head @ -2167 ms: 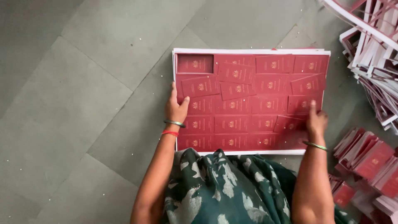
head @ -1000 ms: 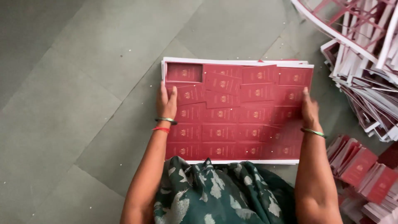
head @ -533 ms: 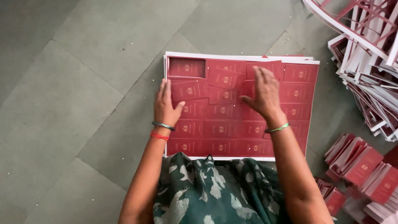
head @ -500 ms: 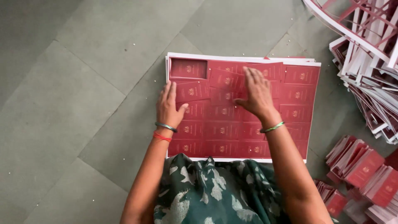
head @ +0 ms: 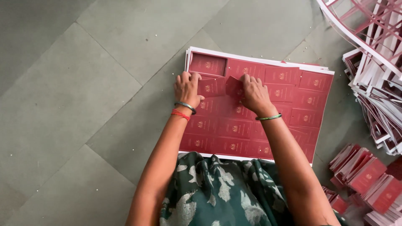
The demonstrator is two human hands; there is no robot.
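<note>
A stack of white-edged sheets (head: 190, 52) printed with rows of dark red rectangular cards lies on the grey tiled floor in front of me. My left hand (head: 187, 88) rests near the sheet's upper left, fingers curled over the top of one red card (head: 211, 87) in the second row. My right hand (head: 253, 94) presses down beside it, fingers on the neighbouring card (head: 233, 86), which lifts slightly from the sheet. Both wrists wear bangles.
A heap of white and red cut-out frame scraps (head: 377, 71) piles up at the right. Stacks of loose red cards (head: 368, 178) lie at the lower right. Green patterned cloth (head: 217, 192) covers my lap at the bottom. Grey floor tiles (head: 83, 104) spread to the left.
Both hands left the sheet's side edges and came together on the cards in the upper left rows. The right hand crossed from the right edge toward the middle.
</note>
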